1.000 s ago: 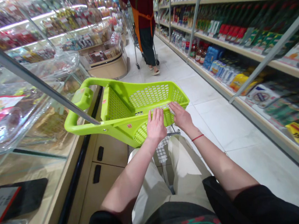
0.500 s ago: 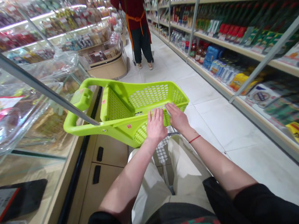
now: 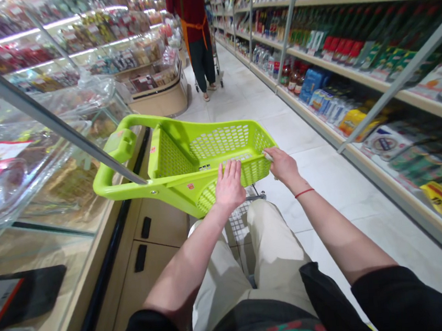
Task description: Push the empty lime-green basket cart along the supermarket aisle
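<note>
A lime-green plastic shopping basket (image 3: 188, 153) with a perforated wall and a thick loop handle sits on a wire trolley frame in front of me. My left hand (image 3: 229, 185) lies on the basket's near rim, fingers stretched out flat. My right hand (image 3: 282, 164) is at the basket's right corner, fingers curled round the rim there. A red band circles my right wrist. Nothing shows inside the basket.
A glass food counter (image 3: 26, 154) runs along the left, close to the basket handle. Stocked shelves (image 3: 351, 51) line the right side. Between them runs a white tiled aisle (image 3: 325, 175), where a person in a red top and orange apron (image 3: 194, 26) walks away.
My right hand slid from the middle of the near rim to the basket's right corner and closed on it. The person ahead has moved farther down the aisle.
</note>
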Motion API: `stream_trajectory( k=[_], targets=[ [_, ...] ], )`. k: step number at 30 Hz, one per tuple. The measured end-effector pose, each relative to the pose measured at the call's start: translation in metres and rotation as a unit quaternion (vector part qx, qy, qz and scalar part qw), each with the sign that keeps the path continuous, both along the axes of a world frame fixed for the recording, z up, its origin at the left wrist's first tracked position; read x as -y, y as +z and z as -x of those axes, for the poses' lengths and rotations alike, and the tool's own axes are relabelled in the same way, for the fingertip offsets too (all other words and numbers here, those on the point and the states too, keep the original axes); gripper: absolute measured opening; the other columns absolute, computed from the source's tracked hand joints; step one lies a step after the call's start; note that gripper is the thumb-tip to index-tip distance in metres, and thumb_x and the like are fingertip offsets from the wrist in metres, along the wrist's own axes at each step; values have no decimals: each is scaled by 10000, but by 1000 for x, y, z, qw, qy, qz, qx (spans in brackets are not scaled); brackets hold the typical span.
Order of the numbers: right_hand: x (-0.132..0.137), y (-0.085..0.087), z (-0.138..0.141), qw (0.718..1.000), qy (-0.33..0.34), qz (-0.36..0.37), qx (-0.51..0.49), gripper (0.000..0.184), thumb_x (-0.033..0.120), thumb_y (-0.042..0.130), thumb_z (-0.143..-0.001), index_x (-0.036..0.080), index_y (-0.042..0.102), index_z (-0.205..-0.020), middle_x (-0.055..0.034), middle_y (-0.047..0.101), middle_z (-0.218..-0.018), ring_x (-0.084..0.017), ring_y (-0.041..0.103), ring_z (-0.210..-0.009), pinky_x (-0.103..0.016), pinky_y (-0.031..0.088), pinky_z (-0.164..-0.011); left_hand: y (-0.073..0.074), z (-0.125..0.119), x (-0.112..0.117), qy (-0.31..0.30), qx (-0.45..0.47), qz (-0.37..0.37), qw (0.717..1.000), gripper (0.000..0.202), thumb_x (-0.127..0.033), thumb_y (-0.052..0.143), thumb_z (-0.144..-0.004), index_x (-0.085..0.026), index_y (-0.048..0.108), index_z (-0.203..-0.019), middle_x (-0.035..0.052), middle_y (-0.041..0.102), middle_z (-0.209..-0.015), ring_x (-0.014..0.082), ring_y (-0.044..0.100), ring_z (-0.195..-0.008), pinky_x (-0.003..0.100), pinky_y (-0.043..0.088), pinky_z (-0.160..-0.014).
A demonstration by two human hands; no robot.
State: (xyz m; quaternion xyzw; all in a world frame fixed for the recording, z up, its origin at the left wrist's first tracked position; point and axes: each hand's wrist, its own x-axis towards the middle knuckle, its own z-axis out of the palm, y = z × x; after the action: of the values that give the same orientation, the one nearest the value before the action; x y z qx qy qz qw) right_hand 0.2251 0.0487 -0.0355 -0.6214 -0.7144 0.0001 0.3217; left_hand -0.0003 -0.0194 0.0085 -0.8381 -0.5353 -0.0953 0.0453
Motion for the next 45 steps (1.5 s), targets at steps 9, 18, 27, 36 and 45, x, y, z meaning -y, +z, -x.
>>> stream_trajectory(
  k=[9,18,27,36,45],
  targets=[
    [10,-1,2,1000,11,-12,15,454,82,491,-912,197,659,-1318,-98,710,-1325,-256,626,-1283,-400,580,-1012,-2,7,-2,-17,0,-18,1000,821,-228,505,-826,-3,278,-1582,176,339,-1660,298,249,-1572,505,66,-1312],
    [18,1,-3,999,6,-19,30,431,96,482,-929,213,659,-1304,-101,715,-1312,-259,640,-1261,-406,600,-969,-3,9,-4,-39,0,-22,999,812,-238,512,-832,-9,287,-1578,184,343,-1656,304,252,-1570,517,69,-1309],
    [31,-3,-17,999,22,-31,36,482,73,466,-909,186,637,-1345,-112,703,-1340,-253,628,-1288,-407,596,-995,-1,22,-11,-66,-3,-28,997,798,-241,519,-833,-53,309,-1579,163,382,-1640,288,278,-1560,499,61,-1318],
    [44,-2,-18,998,33,-36,39,475,77,501,-871,158,666,-1309,-128,723,-1290,-263,651,-1234,-408,589,-1007,2,40,-22,-100,4,-32,994,747,-230,522,-844,-47,373,-1553,162,429,-1608,291,309,-1545,496,61,-1325],
    [66,-6,-1,997,36,-42,45,542,66,522,-841,190,631,-1357,-113,727,-1275,-268,651,-1231,-402,605,-978,7,65,-34,-119,-29,-24,992,749,-241,517,-846,-93,376,-1566,144,382,-1644,279,263,-1570,515,74,-1320]
  ],
)
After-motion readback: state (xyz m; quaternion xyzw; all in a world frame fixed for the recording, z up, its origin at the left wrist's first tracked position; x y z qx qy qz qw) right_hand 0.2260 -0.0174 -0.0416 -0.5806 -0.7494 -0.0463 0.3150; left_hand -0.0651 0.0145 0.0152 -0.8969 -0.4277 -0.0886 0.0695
